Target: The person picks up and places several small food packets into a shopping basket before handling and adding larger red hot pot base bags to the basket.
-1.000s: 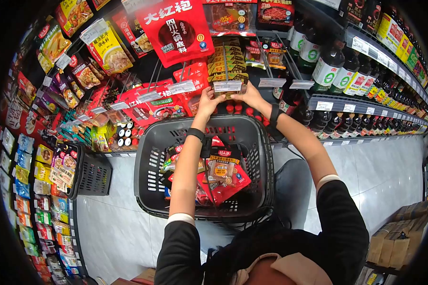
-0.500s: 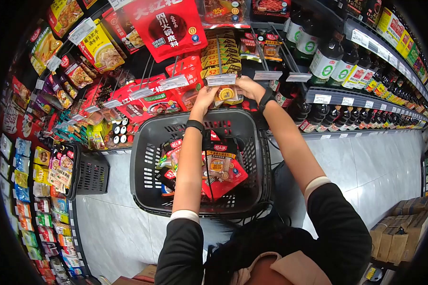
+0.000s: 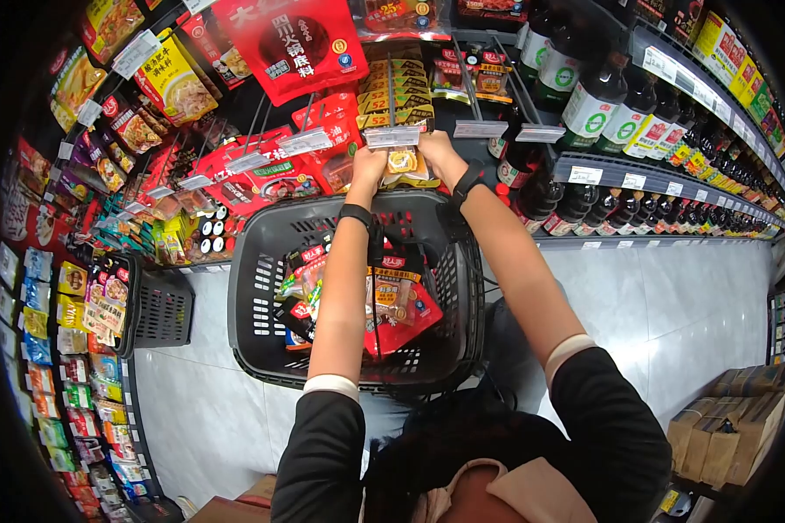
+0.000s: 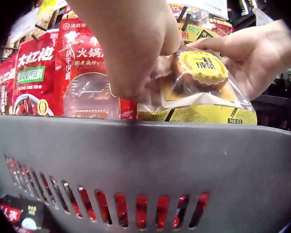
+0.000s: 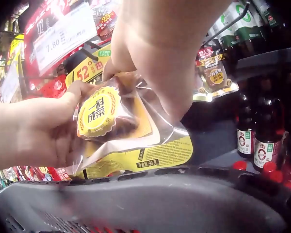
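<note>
"What do we find in the hands?"

"A clear-and-yellow food pack (image 4: 206, 87) with a round yellow label. It sits just past the far rim of a dark grey shopping basket (image 4: 136, 155); we can't tell whether it touches that rim."

"How does each hand lie?"

"The left hand (image 4: 136, 58) has its fingers curled, gripping the pack's left edge. The right hand (image 4: 262, 56) grips the opposite edge. Both arms (image 3: 523, 253) stretch over the basket, with a black band (image 3: 468, 180) on each wrist."

"What is around them?"

"Beyond the basket, we see a row of yellow packs (image 3: 410, 91) marked 52, behind a price tag (image 3: 392, 136). We can't make out whether the held one is on their hook. Red pouches (image 4: 31, 56) hang past the basket, left of that row. Dark bottles (image 3: 580, 109) stand beyond the basket's right side."

"And inside the basket?"

"A heap of packets (image 3: 397, 301), several of them red, partly hidden by the left forearm. A second basket (image 3: 164, 314) is to the left of the first."
</note>
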A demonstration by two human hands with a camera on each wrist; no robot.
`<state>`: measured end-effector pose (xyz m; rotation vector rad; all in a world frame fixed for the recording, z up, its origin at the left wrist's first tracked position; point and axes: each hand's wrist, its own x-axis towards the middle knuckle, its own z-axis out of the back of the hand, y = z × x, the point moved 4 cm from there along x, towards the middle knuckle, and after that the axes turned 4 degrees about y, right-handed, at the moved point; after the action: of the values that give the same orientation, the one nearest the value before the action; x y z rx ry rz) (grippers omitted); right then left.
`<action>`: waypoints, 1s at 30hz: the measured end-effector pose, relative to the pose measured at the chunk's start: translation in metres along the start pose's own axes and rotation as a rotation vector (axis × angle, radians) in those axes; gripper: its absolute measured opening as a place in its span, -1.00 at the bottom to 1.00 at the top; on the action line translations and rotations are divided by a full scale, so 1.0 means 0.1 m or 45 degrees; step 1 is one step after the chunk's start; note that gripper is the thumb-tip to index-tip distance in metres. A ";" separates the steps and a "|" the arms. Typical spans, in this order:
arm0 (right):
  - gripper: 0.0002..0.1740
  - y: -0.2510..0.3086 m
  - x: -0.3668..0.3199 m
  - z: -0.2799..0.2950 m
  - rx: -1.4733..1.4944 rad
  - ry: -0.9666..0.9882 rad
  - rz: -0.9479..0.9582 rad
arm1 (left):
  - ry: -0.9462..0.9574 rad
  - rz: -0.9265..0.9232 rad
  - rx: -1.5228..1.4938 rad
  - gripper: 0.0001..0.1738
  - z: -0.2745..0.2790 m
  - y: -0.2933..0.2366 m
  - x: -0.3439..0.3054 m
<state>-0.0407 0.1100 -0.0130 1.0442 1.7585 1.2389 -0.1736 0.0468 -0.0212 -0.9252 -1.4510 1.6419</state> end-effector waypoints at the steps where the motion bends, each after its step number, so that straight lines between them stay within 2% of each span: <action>1: -0.75 -0.03 0.04 0.01 0.041 -0.010 -0.017 | -0.012 -0.033 -0.007 -0.70 0.00 -0.01 -0.01; 5: -0.74 -0.25 0.35 0.11 -0.216 -0.130 0.004 | 0.026 0.140 -0.026 -0.68 0.01 -0.11 -0.10; 11: -0.78 -0.38 0.40 0.08 -0.097 -0.114 0.002 | -0.001 0.159 0.036 -0.71 0.05 -0.14 -0.11; 14: -0.79 -0.50 0.50 0.10 -0.096 -0.134 0.033 | -0.004 0.163 -0.005 -0.71 0.03 -0.27 -0.23; 20: -0.83 -0.33 0.21 0.00 -0.078 -0.170 0.020 | 0.001 0.047 0.033 -0.69 0.07 -0.28 -0.25; 23: -0.83 -0.35 0.16 -0.02 -0.207 -0.236 -0.038 | 0.095 0.007 -0.186 -0.67 0.08 -0.10 -0.15; 26: -0.79 -0.35 0.09 -0.06 -0.114 -0.210 -0.046 | 0.055 0.007 0.034 -0.65 0.14 -0.18 -0.24; 29: -0.65 -0.43 0.11 -0.04 -0.049 -0.227 -0.054 | 0.117 0.034 -0.047 -0.66 0.12 -0.29 -0.37; 30: -0.65 -0.35 0.00 -0.07 0.009 -0.211 -0.051 | 0.118 0.010 -0.032 -0.66 0.13 -0.25 -0.35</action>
<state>-0.0543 0.1005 -0.0445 1.0785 1.6497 1.0906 -0.1672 0.0123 0.0064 -1.0084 -1.4099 1.5688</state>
